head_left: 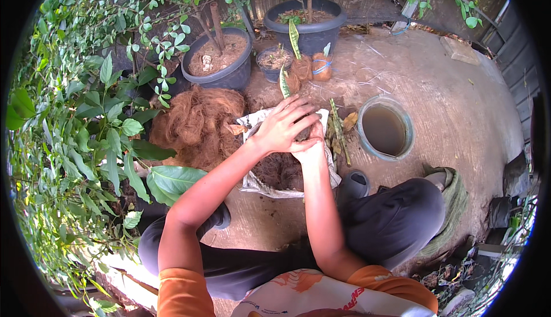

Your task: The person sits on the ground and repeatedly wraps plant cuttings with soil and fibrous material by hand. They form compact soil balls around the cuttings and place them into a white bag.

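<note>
Both my hands meet over an opened white sack (pixel 267 191) holding dark soil (pixel 281 170). My left hand (pixel 287 123) lies over the top of a dark clump of soil (pixel 303 134), its fingers bent across it. From below and the right, my right hand (pixel 310 142) cups the same clump, mostly hidden between the palms. Just beyond my left fingers rises a variegated snake plant leaf (pixel 284 82), beside a brown fibre ball (pixel 292 83); whether its base joins that ball or my clump, I cannot tell.
Brown coconut fibre (pixel 198 119) is heaped left of the sack. To the right stand a basin of murky water (pixel 385 130) and cut green stems (pixel 339 130). Farther back are fibre balls, one tied with blue string (pixel 322 68), and large dark pots (pixel 310 33). Leafy plants crowd the left.
</note>
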The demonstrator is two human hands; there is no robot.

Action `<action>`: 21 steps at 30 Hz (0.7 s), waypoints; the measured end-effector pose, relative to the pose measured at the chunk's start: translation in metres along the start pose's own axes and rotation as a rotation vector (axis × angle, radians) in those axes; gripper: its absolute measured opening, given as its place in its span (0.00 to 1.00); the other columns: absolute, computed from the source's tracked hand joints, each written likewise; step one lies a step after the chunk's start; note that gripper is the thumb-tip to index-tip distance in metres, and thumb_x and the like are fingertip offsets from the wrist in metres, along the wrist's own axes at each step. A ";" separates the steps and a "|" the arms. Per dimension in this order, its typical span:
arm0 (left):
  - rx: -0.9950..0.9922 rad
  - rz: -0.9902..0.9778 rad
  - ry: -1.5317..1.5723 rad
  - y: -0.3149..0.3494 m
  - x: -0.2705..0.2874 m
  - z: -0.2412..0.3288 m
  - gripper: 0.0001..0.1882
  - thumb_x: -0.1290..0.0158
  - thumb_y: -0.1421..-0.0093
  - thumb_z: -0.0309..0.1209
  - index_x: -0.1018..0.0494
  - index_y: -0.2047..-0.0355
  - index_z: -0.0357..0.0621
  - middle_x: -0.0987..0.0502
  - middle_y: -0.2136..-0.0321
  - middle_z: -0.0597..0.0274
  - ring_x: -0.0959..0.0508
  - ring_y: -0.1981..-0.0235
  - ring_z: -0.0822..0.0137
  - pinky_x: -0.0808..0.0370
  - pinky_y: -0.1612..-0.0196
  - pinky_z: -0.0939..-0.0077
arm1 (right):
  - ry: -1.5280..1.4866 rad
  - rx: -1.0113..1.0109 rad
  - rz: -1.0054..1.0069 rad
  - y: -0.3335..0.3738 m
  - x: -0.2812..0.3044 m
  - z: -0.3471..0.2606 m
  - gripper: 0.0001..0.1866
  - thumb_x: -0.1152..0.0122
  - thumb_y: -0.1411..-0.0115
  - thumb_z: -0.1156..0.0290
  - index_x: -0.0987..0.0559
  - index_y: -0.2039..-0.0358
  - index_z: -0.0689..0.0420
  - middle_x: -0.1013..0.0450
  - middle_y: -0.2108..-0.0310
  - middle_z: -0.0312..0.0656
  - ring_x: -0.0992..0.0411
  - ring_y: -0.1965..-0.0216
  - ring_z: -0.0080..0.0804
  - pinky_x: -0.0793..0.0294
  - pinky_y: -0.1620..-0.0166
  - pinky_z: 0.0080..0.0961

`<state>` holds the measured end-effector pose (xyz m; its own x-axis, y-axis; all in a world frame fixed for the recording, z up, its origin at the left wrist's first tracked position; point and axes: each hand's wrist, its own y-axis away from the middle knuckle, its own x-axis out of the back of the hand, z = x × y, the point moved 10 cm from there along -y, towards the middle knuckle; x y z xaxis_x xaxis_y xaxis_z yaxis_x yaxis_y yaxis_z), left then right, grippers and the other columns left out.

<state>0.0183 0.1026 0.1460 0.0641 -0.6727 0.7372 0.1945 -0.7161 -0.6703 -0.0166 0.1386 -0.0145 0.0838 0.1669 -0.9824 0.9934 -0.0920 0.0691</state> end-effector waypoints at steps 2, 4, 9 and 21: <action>0.018 0.022 -0.010 0.008 -0.005 -0.006 0.23 0.39 0.50 0.44 0.25 0.56 0.44 0.25 0.53 0.56 0.26 0.49 0.53 0.31 0.42 0.55 | 0.093 0.010 0.094 0.006 0.005 0.001 0.22 0.66 0.30 0.55 0.36 0.41 0.51 0.35 0.43 0.38 0.32 0.44 0.33 0.32 0.41 0.34; 0.005 0.056 0.010 0.015 -0.007 -0.006 0.22 0.39 0.49 0.42 0.25 0.57 0.44 0.25 0.53 0.55 0.26 0.49 0.54 0.31 0.42 0.56 | 0.126 -0.017 0.013 0.001 0.004 0.002 0.21 0.66 0.30 0.57 0.35 0.43 0.52 0.34 0.44 0.39 0.32 0.44 0.32 0.31 0.42 0.34; -0.046 0.141 -0.012 0.029 -0.009 -0.003 0.18 0.40 0.51 0.33 0.23 0.60 0.41 0.23 0.56 0.56 0.24 0.51 0.55 0.29 0.43 0.57 | 0.103 -0.106 -0.084 -0.013 0.038 0.015 0.19 0.64 0.31 0.56 0.29 0.50 0.50 0.29 0.51 0.36 0.28 0.51 0.28 0.26 0.48 0.33; 0.498 0.126 0.404 0.031 -0.016 -0.048 0.42 0.52 0.44 0.62 0.39 0.40 0.41 0.41 0.37 0.47 0.43 0.34 0.51 0.49 0.33 0.54 | 0.444 0.264 0.123 -0.005 -0.012 -0.050 0.16 0.52 0.32 0.65 0.27 0.47 0.55 0.31 0.47 0.38 0.32 0.47 0.29 0.36 0.41 0.29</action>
<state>-0.0241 0.0822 0.1089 -0.2380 -0.8326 0.5001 0.6458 -0.5203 -0.5588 -0.0183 0.1856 0.0058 0.2808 0.5334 -0.7979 0.9251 -0.3717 0.0771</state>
